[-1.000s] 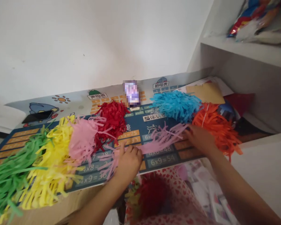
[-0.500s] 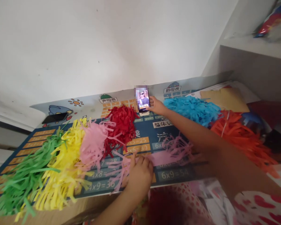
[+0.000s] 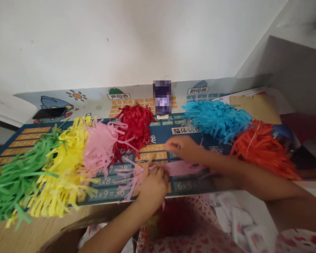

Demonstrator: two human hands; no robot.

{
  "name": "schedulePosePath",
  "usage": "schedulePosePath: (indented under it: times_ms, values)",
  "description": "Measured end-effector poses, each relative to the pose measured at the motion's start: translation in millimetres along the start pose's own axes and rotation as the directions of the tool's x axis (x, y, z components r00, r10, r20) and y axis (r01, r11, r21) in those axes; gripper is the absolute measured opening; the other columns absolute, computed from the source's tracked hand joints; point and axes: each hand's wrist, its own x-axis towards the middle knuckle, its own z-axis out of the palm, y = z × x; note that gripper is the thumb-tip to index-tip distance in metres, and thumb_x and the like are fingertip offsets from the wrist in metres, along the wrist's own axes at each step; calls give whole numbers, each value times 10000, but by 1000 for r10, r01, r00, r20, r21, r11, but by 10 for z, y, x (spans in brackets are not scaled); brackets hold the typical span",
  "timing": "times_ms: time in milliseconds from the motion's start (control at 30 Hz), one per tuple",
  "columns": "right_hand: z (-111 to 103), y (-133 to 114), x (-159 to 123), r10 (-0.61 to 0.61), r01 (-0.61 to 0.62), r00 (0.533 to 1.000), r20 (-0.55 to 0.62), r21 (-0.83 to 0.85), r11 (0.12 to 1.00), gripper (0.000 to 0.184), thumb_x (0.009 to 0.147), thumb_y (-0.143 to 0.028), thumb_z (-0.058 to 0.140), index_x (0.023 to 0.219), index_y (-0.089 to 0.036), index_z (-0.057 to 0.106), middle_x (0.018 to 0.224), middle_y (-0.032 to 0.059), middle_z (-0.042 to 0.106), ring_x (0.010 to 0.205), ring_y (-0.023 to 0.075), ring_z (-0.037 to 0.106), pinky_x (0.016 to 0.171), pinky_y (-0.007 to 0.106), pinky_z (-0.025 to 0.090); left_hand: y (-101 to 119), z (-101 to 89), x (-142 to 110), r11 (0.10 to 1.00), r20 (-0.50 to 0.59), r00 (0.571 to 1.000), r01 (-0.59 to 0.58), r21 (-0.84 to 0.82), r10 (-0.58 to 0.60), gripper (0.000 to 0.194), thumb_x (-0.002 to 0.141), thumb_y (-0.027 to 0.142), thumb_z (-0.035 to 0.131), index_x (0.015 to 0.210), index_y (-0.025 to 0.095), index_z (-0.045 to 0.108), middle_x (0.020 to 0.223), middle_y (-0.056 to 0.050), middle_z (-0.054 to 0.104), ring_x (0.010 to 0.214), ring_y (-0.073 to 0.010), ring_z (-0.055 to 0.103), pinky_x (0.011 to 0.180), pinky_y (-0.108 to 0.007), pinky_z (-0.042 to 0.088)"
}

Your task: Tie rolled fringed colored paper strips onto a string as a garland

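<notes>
My left hand (image 3: 154, 182) rests on a pink fringed paper strip (image 3: 180, 168) lying on the printed table mat. Its index finger stretches forward and the other fingers bend over the strip's middle. Cut fringes spread out from the strip on the left; its right end is partly behind my right forearm. My right hand (image 3: 183, 148) is in the air just above the strip, its fingers curled and smeared by motion, and nothing can be made out in them. Behind the hands a phone (image 3: 162, 98) stands upright against the wall, apart from both, its screen blurred.
Left of my hands lie fringed paper bunches: green (image 3: 26, 168), yellow (image 3: 64, 165), pink (image 3: 100, 144) and red (image 3: 135, 131). On the right are blue (image 3: 218, 117) and orange (image 3: 263, 149) ones. A dark flat device (image 3: 50, 112) lies far left; brown paper (image 3: 256, 107) is back right.
My right hand has let go of the phone and come back toward me, over the pink strip. The phone's screen has become darker. My left hand stays on the strip.
</notes>
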Motion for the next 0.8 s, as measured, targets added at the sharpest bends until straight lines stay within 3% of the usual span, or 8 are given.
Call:
schedulePosePath:
  times_ms: [100,200,300,467,600,800]
  values:
    - [323,-248,-706,-255,271,963,91,-300,915,216,911,-246,514,1035,-151,663,950,98,693,879,212,609,783,328,451,53,-74,15,995,-2,1000,5,98,-4,217,872,110,533,920,238,701,832,-40,650,896,-233,586,1084,-600,301]
    - [457,-205,-1032,-330,320,941,71,-496,807,212,913,-131,457,993,-141,653,914,105,685,851,223,598,765,356,423,103,-141,31,983,-5,1000,-9,185,10,204,874,113,511,878,210,690,813,-43,647,878,-233,580,1108,-601,233]
    - [362,-45,-1102,-320,305,945,68,-537,786,206,931,-117,458,969,-161,656,903,88,699,826,208,596,756,361,398,121,-195,30,975,-4,1000,-17,220,19,225,896,100,482,850,208,675,798,-25,648,849,-217,579,1115,-582,221]
    - [109,144,-1152,-263,241,965,20,-476,846,207,968,-160,486,978,-209,688,948,42,729,857,177,607,788,346,362,32,-385,4,955,-39,994,-85,284,100,124,904,178,550,889,189,673,879,-49,683,935,-237,579,1109,-549,238]
    - [67,198,-1195,-230,199,973,-22,-426,882,185,953,-185,538,916,-225,715,931,21,725,855,178,595,796,353,350,-76,-514,-6,962,-37,979,-188,198,199,137,912,198,554,976,193,674,945,-49,707,1019,-233,573,1082,-484,285]
    - [65,253,-1219,-32,5,997,-76,-329,944,116,898,-291,653,884,-228,750,914,43,674,886,198,552,787,343,375,-147,-492,-16,994,-92,990,-100,44,104,174,940,239,522,935,210,693,946,-47,715,971,-222,579,1031,-465,320]
